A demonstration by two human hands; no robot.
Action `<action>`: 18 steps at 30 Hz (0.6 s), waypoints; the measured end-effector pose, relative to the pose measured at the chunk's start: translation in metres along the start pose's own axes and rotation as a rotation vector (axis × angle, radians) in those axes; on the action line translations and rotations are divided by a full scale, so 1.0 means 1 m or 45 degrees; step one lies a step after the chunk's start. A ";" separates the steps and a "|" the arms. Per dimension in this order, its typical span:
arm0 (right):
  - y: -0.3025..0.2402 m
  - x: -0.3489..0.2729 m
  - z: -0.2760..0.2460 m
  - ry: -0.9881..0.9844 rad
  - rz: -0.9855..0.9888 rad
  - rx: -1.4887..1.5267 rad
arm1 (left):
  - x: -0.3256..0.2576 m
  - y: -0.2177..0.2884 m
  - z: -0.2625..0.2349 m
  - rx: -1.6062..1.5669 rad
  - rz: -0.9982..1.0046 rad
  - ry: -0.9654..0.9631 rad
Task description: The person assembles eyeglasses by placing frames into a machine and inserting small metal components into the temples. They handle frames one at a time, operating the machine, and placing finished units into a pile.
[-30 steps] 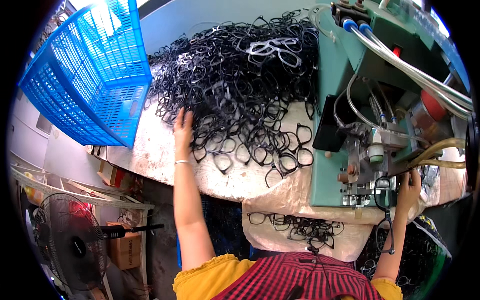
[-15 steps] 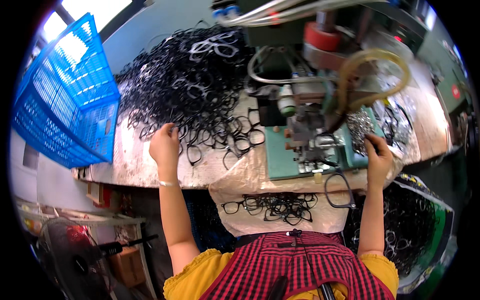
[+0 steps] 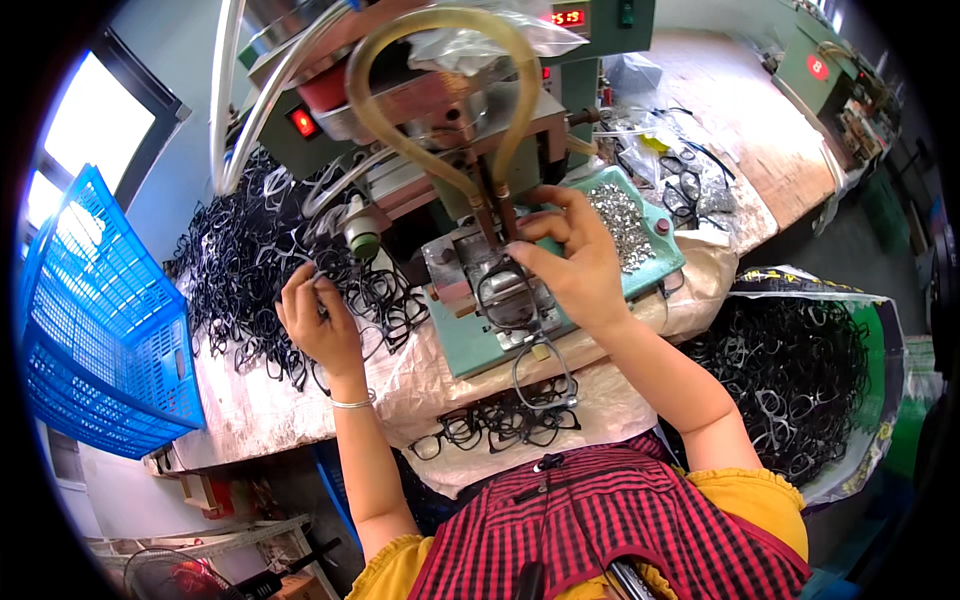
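A pair of glasses frames [image 3: 545, 385] sits in the metal fixture of the bench machine [image 3: 470, 265], one rim hanging toward me. My right hand [image 3: 575, 250] reaches to this fixture, thumb and fingers bent in close to the tips below the machine's head. Whatever small thing they pinch is hidden. Beside that hand, a green tray [image 3: 660, 255] holds many small metal parts [image 3: 620, 225]. My left hand [image 3: 320, 325] hovers at the near edge of a big heap of black glasses frames [image 3: 240, 260], its fingers curled; I cannot make out what is in them.
A blue plastic crate [image 3: 100, 330] stands at the left. More frames [image 3: 500, 425] lie on the covered ledge before my apron. A large sack of frames [image 3: 790, 390] is at the right. Bagged parts [image 3: 680, 170] lie behind the tray. A yellowish hose [image 3: 440, 20] loops over the machine.
My right hand has gone from the small-parts tray to the machine's fixture. The view has turned to the right. My left hand stays by the heap, its fingers curled.
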State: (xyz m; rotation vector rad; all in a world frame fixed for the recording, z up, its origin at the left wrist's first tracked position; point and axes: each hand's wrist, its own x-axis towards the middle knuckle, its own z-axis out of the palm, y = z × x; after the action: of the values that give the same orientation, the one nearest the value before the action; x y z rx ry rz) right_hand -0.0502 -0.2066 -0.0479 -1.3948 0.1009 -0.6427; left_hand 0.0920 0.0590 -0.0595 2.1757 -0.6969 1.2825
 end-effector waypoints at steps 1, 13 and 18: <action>-0.003 0.000 0.004 -0.006 0.019 0.036 | 0.002 0.005 0.004 -0.251 -0.220 0.032; 0.006 0.011 -0.066 -0.009 -0.403 -1.266 | -0.001 0.136 -0.024 -1.104 0.419 -0.390; 0.065 0.004 -0.130 0.224 -0.525 -1.598 | -0.008 0.139 -0.016 -1.006 0.532 -0.470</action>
State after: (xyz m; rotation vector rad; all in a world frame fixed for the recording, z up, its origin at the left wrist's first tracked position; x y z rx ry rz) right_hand -0.0790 -0.3203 -0.1336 -2.5991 0.4134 -1.1296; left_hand -0.0127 -0.0311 -0.0357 1.6368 -1.5589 0.5848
